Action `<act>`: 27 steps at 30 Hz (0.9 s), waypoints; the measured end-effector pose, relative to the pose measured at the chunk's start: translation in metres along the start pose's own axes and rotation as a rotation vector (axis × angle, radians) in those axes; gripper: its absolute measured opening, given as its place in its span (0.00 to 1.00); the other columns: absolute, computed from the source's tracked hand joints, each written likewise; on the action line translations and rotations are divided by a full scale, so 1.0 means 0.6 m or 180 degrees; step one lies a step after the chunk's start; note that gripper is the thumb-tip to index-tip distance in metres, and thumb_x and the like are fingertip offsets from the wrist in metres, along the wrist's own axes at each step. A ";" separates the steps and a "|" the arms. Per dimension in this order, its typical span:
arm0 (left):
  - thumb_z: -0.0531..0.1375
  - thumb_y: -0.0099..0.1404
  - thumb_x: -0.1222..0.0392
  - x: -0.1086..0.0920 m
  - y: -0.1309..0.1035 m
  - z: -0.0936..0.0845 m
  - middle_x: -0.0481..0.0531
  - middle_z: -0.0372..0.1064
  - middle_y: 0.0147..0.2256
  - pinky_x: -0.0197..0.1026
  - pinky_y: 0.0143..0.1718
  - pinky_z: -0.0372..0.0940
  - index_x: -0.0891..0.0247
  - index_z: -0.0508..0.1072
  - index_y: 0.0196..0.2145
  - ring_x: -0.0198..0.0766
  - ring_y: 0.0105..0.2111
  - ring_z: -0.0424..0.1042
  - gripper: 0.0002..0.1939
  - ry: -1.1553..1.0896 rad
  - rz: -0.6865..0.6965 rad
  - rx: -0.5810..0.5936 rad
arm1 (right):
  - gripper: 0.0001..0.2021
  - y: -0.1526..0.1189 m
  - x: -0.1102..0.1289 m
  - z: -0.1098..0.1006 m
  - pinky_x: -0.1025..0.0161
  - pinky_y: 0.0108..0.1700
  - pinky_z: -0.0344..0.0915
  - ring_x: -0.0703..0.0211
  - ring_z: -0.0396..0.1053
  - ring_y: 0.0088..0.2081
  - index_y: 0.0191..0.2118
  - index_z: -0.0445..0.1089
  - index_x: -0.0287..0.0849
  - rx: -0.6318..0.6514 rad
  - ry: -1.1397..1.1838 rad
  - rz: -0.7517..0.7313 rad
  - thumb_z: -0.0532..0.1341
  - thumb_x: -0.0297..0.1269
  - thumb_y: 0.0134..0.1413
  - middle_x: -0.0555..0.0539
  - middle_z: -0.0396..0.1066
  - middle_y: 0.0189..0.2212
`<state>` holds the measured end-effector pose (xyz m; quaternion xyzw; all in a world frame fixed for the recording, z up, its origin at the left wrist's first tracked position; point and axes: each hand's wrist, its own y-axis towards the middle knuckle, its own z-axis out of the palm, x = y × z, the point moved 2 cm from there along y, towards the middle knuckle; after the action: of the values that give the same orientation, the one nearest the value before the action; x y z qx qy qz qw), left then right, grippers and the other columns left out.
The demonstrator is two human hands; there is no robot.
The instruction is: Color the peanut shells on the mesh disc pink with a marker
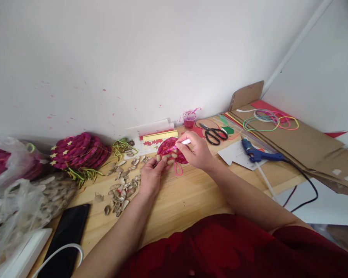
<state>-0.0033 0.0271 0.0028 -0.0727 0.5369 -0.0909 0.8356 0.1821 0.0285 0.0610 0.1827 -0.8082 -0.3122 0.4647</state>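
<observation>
My left hand [152,175] grips the near left edge of a round disc [162,148] covered with shell halves, fingers closed on its rim. Much of the disc is painted wet magenta, while several shells near my left fingers are still bare tan. A pink cord loop [178,169] sticks out at its near side. My right hand [195,151] pinches a white-handled paintbrush [186,141], its pink tip touching the shells. Loose peanut-like shell halves [122,193] lie on the table left of my left hand. Behind the disc stands a clear cup of magenta paint [189,120].
Black-handled scissors [214,135] and a blue glue gun [256,155] with its cable lie on the right, near cardboard sheets [307,143] and coloured cords [272,119]. Leftward are stacked magenta discs [81,150], a plastic bag of shells [55,189] and a black phone-like slab [66,235].
</observation>
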 end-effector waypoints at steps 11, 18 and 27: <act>0.82 0.42 0.50 0.003 0.001 -0.004 0.52 0.80 0.34 0.34 0.38 0.75 0.66 0.83 0.35 0.34 0.33 0.79 0.26 0.0143 0.0099 0.0015 | 0.05 -0.001 0.001 0.000 0.56 0.44 0.68 0.54 0.74 0.39 0.36 0.70 0.46 -0.0057 -0.0120 0.0013 0.62 0.38 0.66 0.47 0.77 0.34; 0.81 0.45 0.50 0.006 0.002 -0.007 0.52 0.80 0.35 0.34 0.39 0.74 0.67 0.82 0.37 0.34 0.33 0.79 0.25 0.0227 0.0123 0.0032 | 0.05 -0.002 0.006 0.002 0.56 0.43 0.68 0.55 0.73 0.38 0.37 0.70 0.46 -0.0031 -0.0045 -0.0109 0.62 0.38 0.66 0.47 0.77 0.34; 0.81 0.44 0.50 0.004 0.000 -0.005 0.52 0.80 0.34 0.36 0.39 0.74 0.67 0.82 0.36 0.35 0.33 0.79 0.25 0.0217 0.0114 -0.0002 | 0.05 0.000 0.013 0.002 0.54 0.44 0.67 0.53 0.72 0.38 0.35 0.69 0.46 0.0025 -0.0177 -0.0195 0.62 0.37 0.65 0.47 0.76 0.33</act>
<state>-0.0052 0.0266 -0.0009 -0.0602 0.5663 -0.0782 0.8183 0.1773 0.0245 0.0653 0.2005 -0.8161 -0.3281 0.4315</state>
